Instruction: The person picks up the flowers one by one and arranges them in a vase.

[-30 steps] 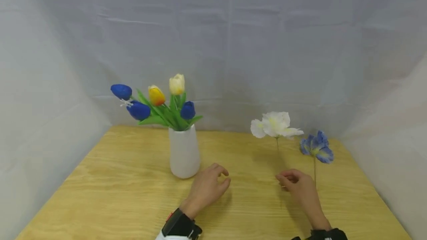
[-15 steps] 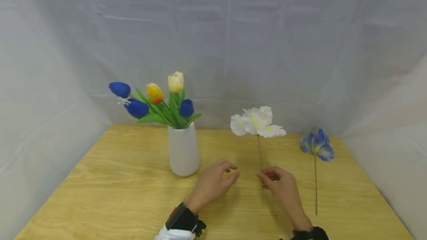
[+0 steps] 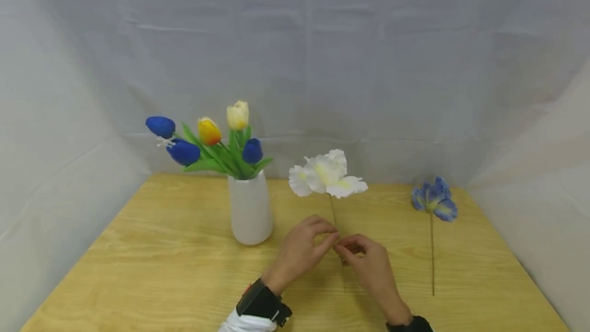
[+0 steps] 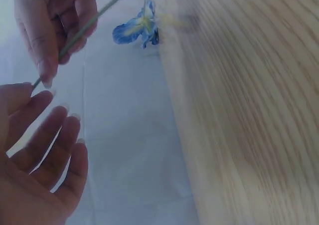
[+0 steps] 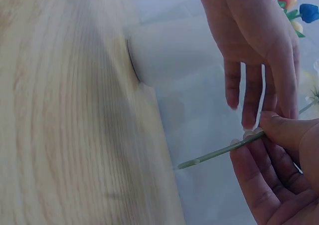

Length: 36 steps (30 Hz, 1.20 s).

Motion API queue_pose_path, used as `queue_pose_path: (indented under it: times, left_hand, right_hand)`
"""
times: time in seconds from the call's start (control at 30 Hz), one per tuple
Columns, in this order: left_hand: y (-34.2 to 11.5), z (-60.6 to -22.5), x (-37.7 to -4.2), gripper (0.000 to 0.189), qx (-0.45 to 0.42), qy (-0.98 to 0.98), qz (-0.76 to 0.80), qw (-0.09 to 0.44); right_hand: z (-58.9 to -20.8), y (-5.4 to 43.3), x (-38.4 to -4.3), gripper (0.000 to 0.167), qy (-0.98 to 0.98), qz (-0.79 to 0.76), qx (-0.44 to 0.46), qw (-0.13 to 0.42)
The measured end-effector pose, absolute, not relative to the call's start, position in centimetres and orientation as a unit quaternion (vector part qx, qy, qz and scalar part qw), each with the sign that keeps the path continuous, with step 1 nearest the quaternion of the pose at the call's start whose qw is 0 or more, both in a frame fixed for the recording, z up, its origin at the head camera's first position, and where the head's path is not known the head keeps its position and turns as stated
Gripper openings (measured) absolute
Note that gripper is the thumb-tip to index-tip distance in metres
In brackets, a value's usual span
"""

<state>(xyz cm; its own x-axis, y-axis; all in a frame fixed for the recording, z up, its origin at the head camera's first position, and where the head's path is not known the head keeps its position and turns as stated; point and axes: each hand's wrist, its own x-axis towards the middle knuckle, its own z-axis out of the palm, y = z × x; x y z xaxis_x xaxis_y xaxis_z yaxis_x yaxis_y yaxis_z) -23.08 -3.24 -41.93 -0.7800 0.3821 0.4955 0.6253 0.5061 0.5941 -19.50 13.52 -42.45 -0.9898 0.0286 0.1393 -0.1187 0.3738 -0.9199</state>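
Observation:
A white artificial iris (image 3: pixel 324 174) stands upright over the table, its petals ruffled and its stem thin. My right hand (image 3: pixel 371 268) pinches that stem between thumb and fingers. From the other side my left hand (image 3: pixel 299 250) meets it, thumb and forefinger closed on the stem just above the right fingertips, the other fingers loosely spread. In the right wrist view the green stem's lower end (image 5: pixel 214 156) sticks out below the right hand. To the left stands a white vase (image 3: pixel 251 211) with several tulips (image 3: pixel 209 131) in blue, yellow-orange and cream.
A blue iris (image 3: pixel 435 200) lies on the right of the wooden table (image 3: pixel 152 270), its bare stem pointing toward the front. Pale grey cloth (image 3: pixel 295 65) hangs behind the table and along both sides.
My right hand has carried the white iris leftward, away from the blue one. My left hand has moved slightly right and taken hold of the stem. The vase has not moved.

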Motion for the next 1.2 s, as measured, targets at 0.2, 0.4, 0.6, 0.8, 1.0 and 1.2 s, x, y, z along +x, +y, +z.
queue_pose_path:
  times: [0.2,0.4,0.6,0.8,1.0,1.2]
  left_hand:
    - [-3.0,-41.7,-22.9,0.011,-0.307,-0.843,-0.401,0.185]
    - [-2.7,-41.6,-22.9,0.01,-0.303,-0.846,-0.399,0.186]
    - [-2.9,-41.6,-22.9,0.008,-0.301,-0.837,-0.405,0.214]
    - [-4.2,-41.7,-23.5,0.004,-0.308,-0.816,-0.405,0.276]
    - [-6.0,-42.2,-23.6,0.004,-0.275,-0.825,-0.389,0.303]
    - [-7.0,-42.5,-23.5,0.005,-0.265,-0.831,-0.378,0.312]
  right_hand:
    - [-42.6,13.1,-19.1,0.012,-0.824,0.56,0.043,0.076]
    - [-42.6,13.0,-19.1,0.011,-0.823,0.56,0.046,0.084]
    - [-42.9,12.9,-19.2,0.009,-0.833,0.542,0.042,0.105]
    - [-43.6,14.9,-19.3,0.032,-0.861,0.497,0.047,0.1]
    - [-43.6,19.1,-19.6,0.053,-0.943,0.326,0.038,0.054]
    - [-44.0,21.4,-19.7,0.064,-0.971,0.215,0.084,0.065]
